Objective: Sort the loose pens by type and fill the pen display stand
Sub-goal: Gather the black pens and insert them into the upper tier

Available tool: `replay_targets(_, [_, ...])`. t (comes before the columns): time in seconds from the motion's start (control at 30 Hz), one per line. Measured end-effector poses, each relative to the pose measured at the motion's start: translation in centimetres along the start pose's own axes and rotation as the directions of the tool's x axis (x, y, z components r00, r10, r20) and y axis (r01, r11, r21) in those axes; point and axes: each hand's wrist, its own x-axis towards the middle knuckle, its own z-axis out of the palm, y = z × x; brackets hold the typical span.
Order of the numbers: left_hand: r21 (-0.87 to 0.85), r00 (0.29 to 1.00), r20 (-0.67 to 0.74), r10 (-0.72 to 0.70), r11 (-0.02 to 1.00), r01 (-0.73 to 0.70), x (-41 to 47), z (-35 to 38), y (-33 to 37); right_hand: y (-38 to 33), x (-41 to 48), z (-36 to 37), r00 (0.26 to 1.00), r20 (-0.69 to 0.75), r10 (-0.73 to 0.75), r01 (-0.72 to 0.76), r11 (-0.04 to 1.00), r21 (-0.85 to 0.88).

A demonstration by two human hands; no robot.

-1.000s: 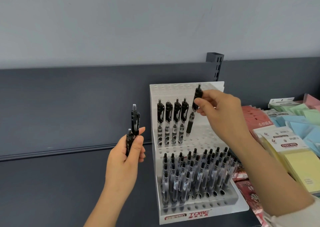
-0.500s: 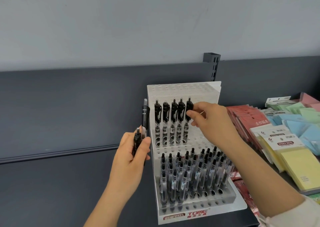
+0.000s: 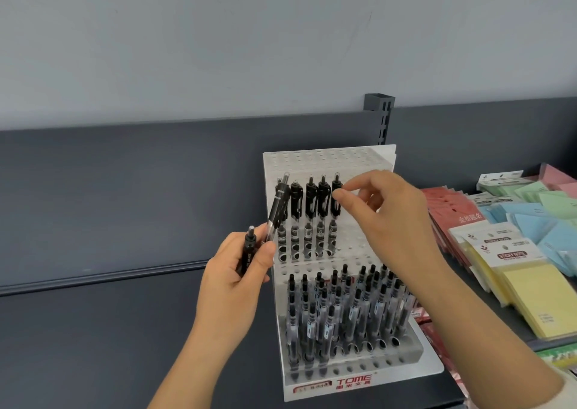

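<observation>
A white stepped pen display stand (image 3: 327,162) marked TOME stands on the dark shelf. Its middle tier holds several black clip pens (image 3: 312,202) upright. Many slimmer pens (image 3: 349,302) fill the lower tier. My left hand (image 3: 237,280) is left of the stand, gripping two black pens (image 3: 274,218); the longer one tilts up across the stand's left edge. My right hand (image 3: 390,221) hovers with fingers apart, thumb and forefinger just right of the rightmost middle-tier pen (image 3: 335,202), holding nothing.
Packs of sticky notes (image 3: 512,255) in yellow, blue, green and pink lie to the right of the stand, red packs (image 3: 449,212) behind them. A dark back panel and a slotted upright post (image 3: 381,112) rise behind. Dark shelf surface (image 3: 93,330) extends left.
My right hand set its pen into the middle tier and let go, fingers now apart. My left hand moved right and tilted its longer pen toward the stand.
</observation>
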Motion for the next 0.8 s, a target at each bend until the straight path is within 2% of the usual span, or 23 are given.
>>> replay_targets(0.13, [0.07, 0.992, 0.091, 0.087, 0.993, -0.094, -0.2, 0.2, 0.1, -2.1, -1.5, 0.5, 0.952, 0.307, 0.0, -0.072, 0.972, 0.223])
replay_targets(0.2, [0.101, 0.981, 0.136, 0.137, 0.983, -0.151, -0.5, 0.4, 0.3, -2.5, -2.3, 1.0, 0.934, 0.355, -0.027, -0.08, 0.956, 0.283])
replay_targets(0.33, [0.115, 0.984, 0.08, 0.157, 0.98, -0.165, -0.6, 0.3, 0.6, -2.5, -1.9, -0.2, 0.95, 0.313, 0.019, -0.162, 0.884, 0.438])
replay_targets(0.43, [0.089, 0.991, -0.035, 0.127, 0.988, -0.124, -0.5, -0.3, 0.4, -1.3, -0.1, -2.4, 0.991, 0.104, 0.085, -0.126, 0.858, 0.498])
replay_targets(0.5, [0.088, 0.991, -0.095, 0.095, 0.992, -0.086, -0.5, -0.6, 0.4, -0.4, 0.8, -3.4, 0.995, -0.032, 0.098, -0.075, 0.901, 0.428])
replay_targets(0.57, [0.087, 0.989, -0.134, 0.068, 0.995, -0.057, -0.6, -0.7, 0.3, 0.3, 1.3, -3.6, 0.991, -0.088, 0.101, -0.067, 0.943, 0.326])
replay_targets(0.7, [0.088, 0.992, -0.125, -0.018, 0.996, 0.029, -0.7, -0.6, 0.1, 1.0, 1.9, -2.7, 0.995, -0.049, 0.09, -0.079, 0.98, 0.185])
replay_targets(0.8, [0.118, 0.996, -0.085, -0.027, 0.992, 0.037, -0.9, -0.7, 0.2, 1.4, 2.1, -1.7, 0.998, 0.004, 0.07, -0.071, 0.996, 0.053])
